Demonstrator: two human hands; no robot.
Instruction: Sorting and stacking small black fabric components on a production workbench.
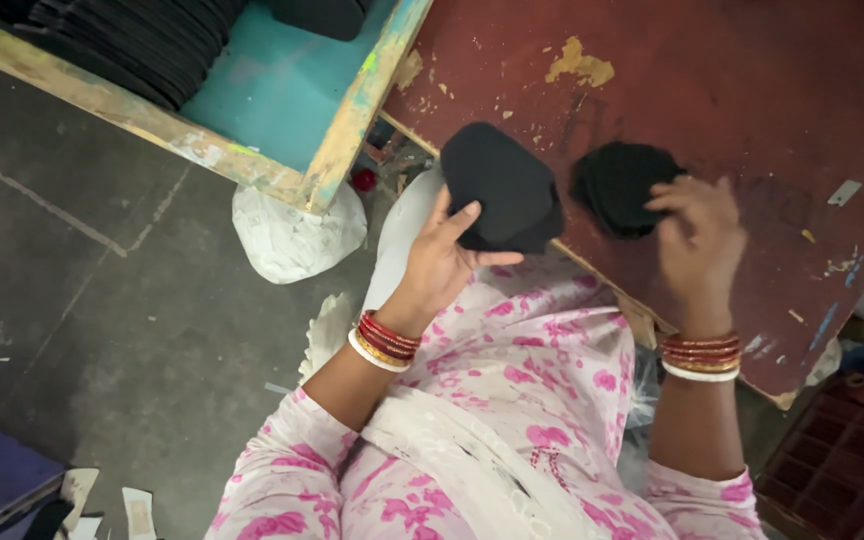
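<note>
My left hand [444, 258] holds a stack of black, rounded foam pieces [500, 185] upright above my lap, thumb on the near face and fingers behind. My right hand [697, 235] rests with bent fingers on a second small pile of black pieces [617, 185] that lies on the dark red tabletop [732, 80]. Both wrists wear red and white bangles. My pink-flowered clothing fills the lower middle of the view.
A teal tray with a worn wooden rim [352, 110] at the upper left holds rows of more black pieces [142, 40]. A white bag [292, 235] lies on the grey floor below it. A dark red crate [837, 465] stands at the lower right.
</note>
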